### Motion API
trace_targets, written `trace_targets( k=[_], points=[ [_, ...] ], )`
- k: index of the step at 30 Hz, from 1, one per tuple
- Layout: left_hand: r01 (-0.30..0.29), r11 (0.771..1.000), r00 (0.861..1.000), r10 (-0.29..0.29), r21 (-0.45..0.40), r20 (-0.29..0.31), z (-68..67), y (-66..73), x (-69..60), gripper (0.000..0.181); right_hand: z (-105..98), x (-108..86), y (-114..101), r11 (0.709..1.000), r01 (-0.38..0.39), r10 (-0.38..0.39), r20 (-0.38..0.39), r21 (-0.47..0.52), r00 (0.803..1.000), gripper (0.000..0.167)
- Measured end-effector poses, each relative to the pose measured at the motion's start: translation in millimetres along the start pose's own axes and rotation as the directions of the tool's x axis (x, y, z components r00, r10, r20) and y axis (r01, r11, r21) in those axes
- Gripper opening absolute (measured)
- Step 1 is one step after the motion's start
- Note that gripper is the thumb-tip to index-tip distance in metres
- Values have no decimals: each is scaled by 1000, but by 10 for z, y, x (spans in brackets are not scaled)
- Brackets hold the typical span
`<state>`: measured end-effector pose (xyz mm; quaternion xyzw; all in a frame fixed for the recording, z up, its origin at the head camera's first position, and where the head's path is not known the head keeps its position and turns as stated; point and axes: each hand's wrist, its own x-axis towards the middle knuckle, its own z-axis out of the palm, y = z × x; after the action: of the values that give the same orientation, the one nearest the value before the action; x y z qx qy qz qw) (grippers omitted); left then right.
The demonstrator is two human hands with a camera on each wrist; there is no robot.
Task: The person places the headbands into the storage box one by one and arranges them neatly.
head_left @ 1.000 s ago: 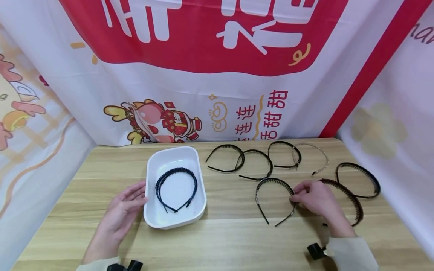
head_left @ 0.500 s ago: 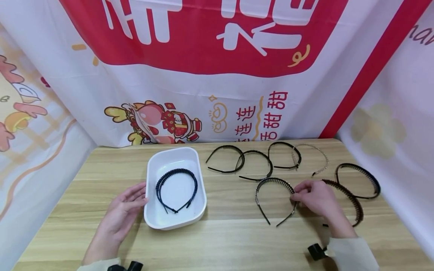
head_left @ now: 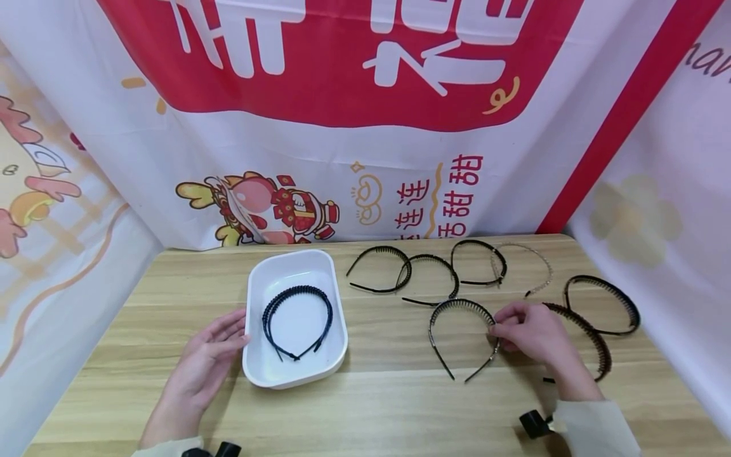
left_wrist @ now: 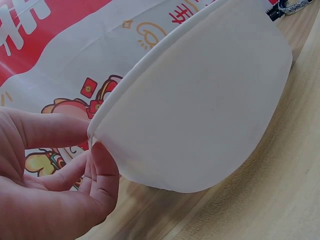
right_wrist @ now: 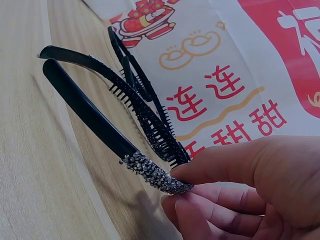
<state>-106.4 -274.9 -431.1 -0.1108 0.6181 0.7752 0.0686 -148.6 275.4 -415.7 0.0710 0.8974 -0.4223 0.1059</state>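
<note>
The right hand point(head_left: 528, 333) pinches one side of a black headband point(head_left: 461, 303) whose arms carry silvery glittering stones; its two ends point toward the front of the table. In the right wrist view, thumb and fingers grip the stone-covered part point(right_wrist: 155, 175). At the left, a white rectangular tub point(head_left: 294, 379) has a dark braided-looking headband point(head_left: 302, 289) lying inside. The left hand point(head_left: 200, 368) is at the tub's left side; in the left wrist view its thumb and fingers point(left_wrist: 107, 175) pinch the rim of the tub point(left_wrist: 190, 110).
Behind the held headband lie several black headbands point(head_left: 454, 279) and a pale thin one point(head_left: 549, 266). A brown toothed headband point(head_left: 602, 349) is partly behind the right hand, touching a black one point(head_left: 634, 311). A printed cloth point(head_left: 342, 184) hangs along the table's back edge.
</note>
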Motion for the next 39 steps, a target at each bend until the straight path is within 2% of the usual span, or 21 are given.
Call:
trace_targets(
  k=[23, 39],
  points=[
    [-5, 1000, 1000, 5, 13, 2, -2, -11, -3, 45, -59, -17, -13, 991, 2, -9, 53, 137, 999, 37],
    [2, 1000, 1000, -2, 15, 10, -19, -21, 10, 45, -72, -18, 1, 982, 6, -18, 61, 188, 998, 41]
  ],
)
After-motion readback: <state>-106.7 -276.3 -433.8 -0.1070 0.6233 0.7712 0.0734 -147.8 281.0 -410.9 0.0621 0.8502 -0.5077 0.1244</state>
